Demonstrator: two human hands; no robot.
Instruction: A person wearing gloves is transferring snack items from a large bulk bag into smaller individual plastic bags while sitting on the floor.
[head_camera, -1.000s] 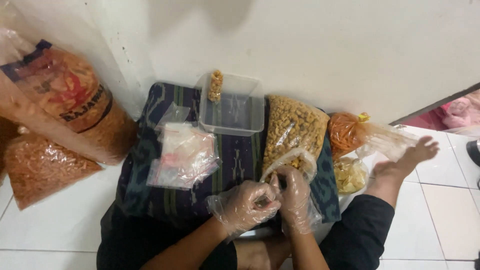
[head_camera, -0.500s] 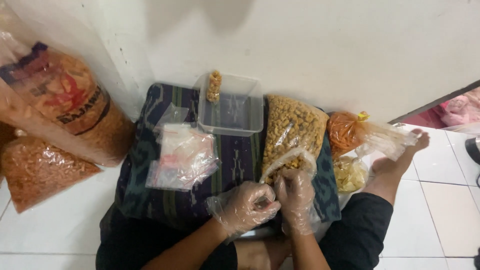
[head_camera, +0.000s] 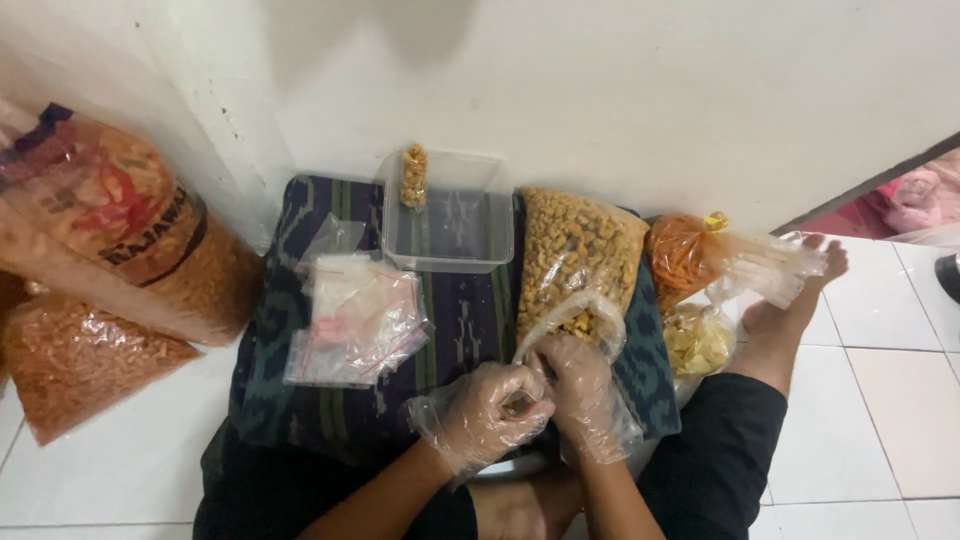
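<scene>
Both my hands wear thin clear plastic gloves and meet over my lap. My left hand (head_camera: 485, 412) curls around a small clear bag (head_camera: 522, 400), which is mostly hidden by the fingers. My right hand (head_camera: 583, 392) pinches the same bag from the right. Just above them gapes the open mouth of a large clear bag of yellow-brown snack pieces (head_camera: 575, 250). That bag lies on a dark patterned cloth (head_camera: 470, 320).
On the cloth lie a pile of empty zip bags (head_camera: 355, 320) and a clear plastic box (head_camera: 450, 240) holding one filled packet (head_camera: 413, 175). Two big snack sacks (head_camera: 120, 240) stand left. An orange snack bag (head_camera: 685, 250), a chips bag (head_camera: 698, 342) and my foot (head_camera: 790, 310) are right. The wall is close behind.
My hands have drawn closer together on the small bag. My foot at the right has curled in under the clear end of the orange snack bag.
</scene>
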